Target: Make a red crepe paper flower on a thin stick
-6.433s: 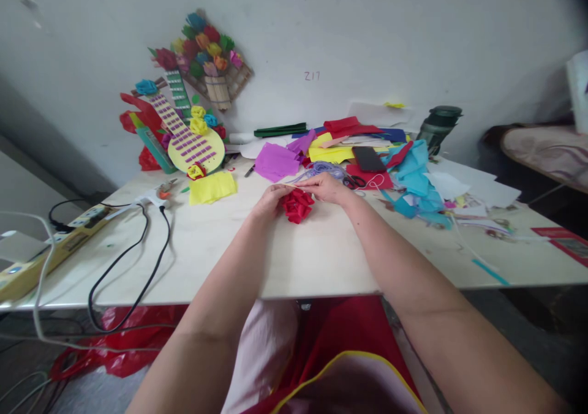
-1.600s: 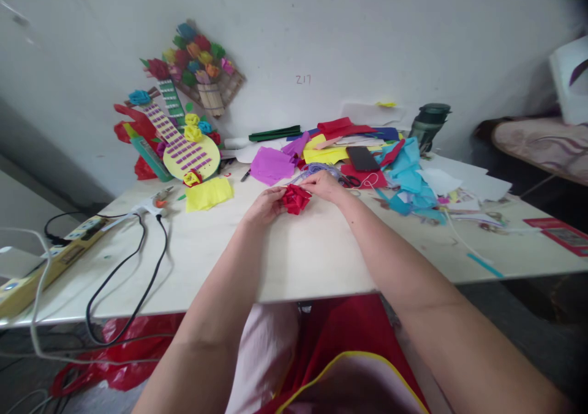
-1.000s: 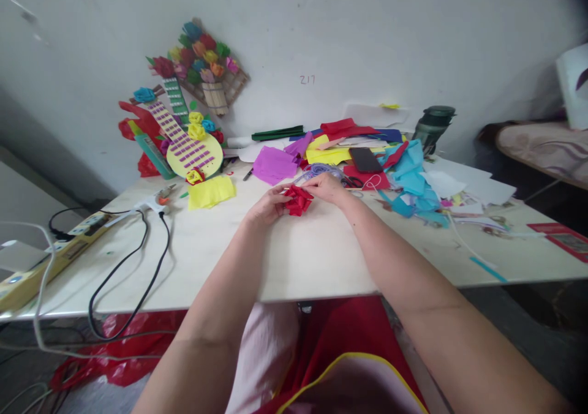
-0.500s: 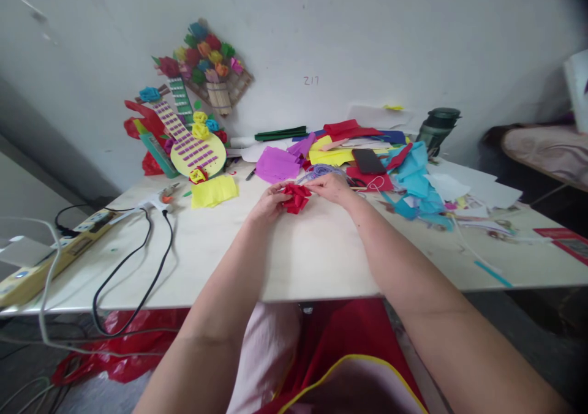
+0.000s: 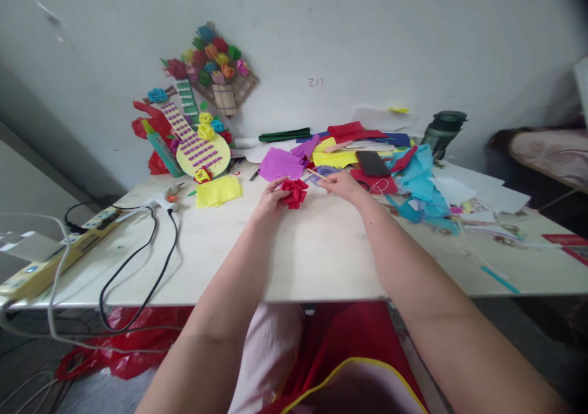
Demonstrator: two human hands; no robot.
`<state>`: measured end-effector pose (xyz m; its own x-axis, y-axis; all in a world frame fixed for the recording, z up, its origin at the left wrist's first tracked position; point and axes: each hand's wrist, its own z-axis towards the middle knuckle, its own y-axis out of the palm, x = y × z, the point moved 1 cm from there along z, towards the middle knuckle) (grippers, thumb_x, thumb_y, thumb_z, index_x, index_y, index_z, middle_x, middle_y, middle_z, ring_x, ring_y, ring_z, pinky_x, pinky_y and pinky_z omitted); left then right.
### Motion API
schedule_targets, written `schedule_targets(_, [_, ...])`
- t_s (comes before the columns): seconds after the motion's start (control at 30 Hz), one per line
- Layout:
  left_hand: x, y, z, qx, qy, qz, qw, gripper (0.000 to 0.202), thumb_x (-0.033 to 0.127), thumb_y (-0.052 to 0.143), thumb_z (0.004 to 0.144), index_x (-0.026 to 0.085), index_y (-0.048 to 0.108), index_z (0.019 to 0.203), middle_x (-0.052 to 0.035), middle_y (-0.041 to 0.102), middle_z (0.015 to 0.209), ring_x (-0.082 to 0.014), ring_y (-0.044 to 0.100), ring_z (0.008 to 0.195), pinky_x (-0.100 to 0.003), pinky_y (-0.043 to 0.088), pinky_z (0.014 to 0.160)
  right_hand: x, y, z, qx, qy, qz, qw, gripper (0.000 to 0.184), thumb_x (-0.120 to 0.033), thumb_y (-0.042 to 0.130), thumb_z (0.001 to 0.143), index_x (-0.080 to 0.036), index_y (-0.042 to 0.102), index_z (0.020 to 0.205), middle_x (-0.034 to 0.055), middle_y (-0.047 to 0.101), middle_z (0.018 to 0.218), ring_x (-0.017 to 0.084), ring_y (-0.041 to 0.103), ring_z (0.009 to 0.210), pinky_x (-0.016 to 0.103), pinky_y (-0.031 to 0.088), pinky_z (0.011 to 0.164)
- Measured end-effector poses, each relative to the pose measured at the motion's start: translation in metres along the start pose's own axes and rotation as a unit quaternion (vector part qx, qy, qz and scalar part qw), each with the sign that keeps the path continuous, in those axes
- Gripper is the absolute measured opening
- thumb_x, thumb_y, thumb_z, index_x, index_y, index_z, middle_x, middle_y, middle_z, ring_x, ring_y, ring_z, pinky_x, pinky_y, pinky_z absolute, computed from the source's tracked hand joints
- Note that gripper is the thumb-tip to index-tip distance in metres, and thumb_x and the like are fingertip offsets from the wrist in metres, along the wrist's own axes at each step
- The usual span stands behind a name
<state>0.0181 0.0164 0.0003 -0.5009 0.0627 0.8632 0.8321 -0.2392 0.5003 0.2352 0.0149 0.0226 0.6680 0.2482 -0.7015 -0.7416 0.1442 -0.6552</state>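
Observation:
Between the fingers and thumb of my left hand (image 5: 272, 199) is a red paper flower (image 5: 294, 193), its petals facing up and to the right. My right hand (image 5: 343, 185) pinches a thin wooden stick (image 5: 318, 174), whose tip points left toward the flower but stands apart from it. Just behind the right fingers lies a coil of purple-grey cord (image 5: 327, 171). A black phone (image 5: 372, 163) rests on red paper beyond the right hand. Left of my left hand, a yellow crepe paper piece (image 5: 219, 191) lies flat on the table.
A hot glue gun (image 5: 166, 198) with a black cable and a yellow power strip (image 5: 59, 255) occupy the left side. Decorated paper guitar (image 5: 203, 155) leans at the back. Purple paper (image 5: 281, 163), blue crepe paper (image 5: 420, 172) and a dark bottle (image 5: 443, 133) stand or lie behind and right.
My right hand has drawn back to the right from the flower, and the stick in it now shows clear of the petals. The left hand still holds the flower. The view has shifted slightly.

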Motion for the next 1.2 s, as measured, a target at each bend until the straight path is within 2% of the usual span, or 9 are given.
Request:
schedule_targets(0.23, [-0.005,0.001,0.003,0.005,-0.011,-0.032,0.999,0.041,0.000,0.060,0.064,0.016,0.056,0.101,-0.0031,0.066,0.083,-0.0139,0.062,0.072,-0.029,0.050,0.069,-0.019,0.012,-0.001,-0.018,0.021,0.022,0.999,0.045,-0.056,0.053,0.075,-0.015,0.062,0.059,0.0007,0.055,0.054,0.011,0.047,0.051,0.026,0.037,0.054])
schedule_targets(0.37, [-0.008,0.000,0.007,0.005,-0.009,-0.067,0.998,0.041,0.002,0.059,0.065,0.017,0.055,0.103,-0.0024,0.066,0.084,-0.0148,0.063,0.074,-0.034,0.050,0.079,-0.017,0.014,0.002,-0.013,0.041,-0.084,0.996,0.050,-0.059,0.039,0.084,-0.017,0.066,0.086,0.0065,0.067,0.076,0.018,0.060,0.069,0.029,0.043,0.065])
schedule_targets(0.47, [-0.008,-0.002,0.008,-0.001,-0.008,-0.088,0.996,0.046,0.003,0.058,0.065,0.018,0.053,0.109,-0.0021,0.066,0.084,-0.0164,0.064,0.074,-0.037,0.051,0.081,-0.012,0.019,0.004,0.001,0.064,-0.187,0.980,0.044,-0.050,0.035,0.089,-0.019,0.060,0.109,0.0103,0.068,0.098,0.023,0.063,0.085,0.034,0.045,0.074])
schedule_targets(0.53, [-0.008,-0.001,0.009,0.008,-0.004,-0.091,0.996,0.045,0.002,0.056,0.065,0.018,0.054,0.107,-0.0015,0.066,0.080,-0.0164,0.063,0.074,-0.037,0.050,0.081,-0.009,0.025,0.004,-0.015,0.082,-0.229,0.970,0.043,-0.045,0.034,0.090,-0.018,0.058,0.115,0.0136,0.066,0.108,0.027,0.062,0.093,0.036,0.045,0.077])
schedule_targets(0.7, [-0.007,0.003,0.009,0.058,0.015,-0.100,0.993,0.033,-0.002,0.052,0.062,0.016,0.057,0.088,-0.0009,0.065,0.074,-0.0146,0.061,0.072,-0.030,0.050,0.074,-0.009,0.040,0.000,-0.059,0.098,-0.290,0.950,0.042,-0.040,0.035,0.091,-0.018,0.060,0.115,0.0164,0.065,0.112,0.029,0.061,0.101,0.039,0.045,0.084])
schedule_targets(0.9, [-0.012,0.006,0.009,0.073,0.012,-0.100,0.992,0.041,-0.003,0.050,0.060,0.017,0.059,0.094,-0.0001,0.064,0.073,-0.0142,0.061,0.072,-0.027,0.049,0.072,-0.016,0.044,-0.007,-0.027,0.030,-0.316,0.948,0.039,-0.039,0.039,0.089,-0.018,0.066,0.108,0.0143,0.061,0.121,0.029,0.055,0.111,0.040,0.043,0.090])
schedule_targets(1.03, [-0.015,0.007,0.008,0.067,0.015,-0.096,0.993,0.036,-0.003,0.051,0.059,0.017,0.060,0.088,-0.0004,0.064,0.072,-0.0136,0.061,0.072,-0.026,0.049,0.072,-0.015,0.040,-0.003,0.041,0.038,-0.258,0.964,0.038,-0.036,0.038,0.090,-0.018,0.071,0.096,0.0121,0.069,0.103,0.024,0.061,0.099,0.035,0.045,0.083])
schedule_targets(1.13, [-0.016,0.009,0.005,0.056,0.011,-0.099,0.993,0.032,-0.003,0.053,0.058,0.015,0.061,0.083,-0.0016,0.065,0.074,-0.0136,0.061,0.071,-0.025,0.049,0.069,-0.015,0.036,0.001,0.060,0.041,-0.092,0.993,0.037,-0.039,0.041,0.089,-0.018,0.070,0.085,0.0066,0.072,0.087,0.017,0.064,0.080,0.028,0.047,0.072])
schedule_targets(1.2, [-0.016,0.010,0.004,0.039,0.005,-0.096,0.995,0.031,-0.002,0.054,0.057,0.014,0.061,0.082,-0.0028,0.065,0.074,-0.0146,0.061,0.070,-0.026,0.049,0.067,-0.017,0.035,0.002,0.051,0.018,0.037,0.998,0.034,-0.038,0.043,0.087,-0.016,0.069,0.084,0.0051,0.071,0.082,0.013,0.062,0.067,0.024,0.047,0.064])
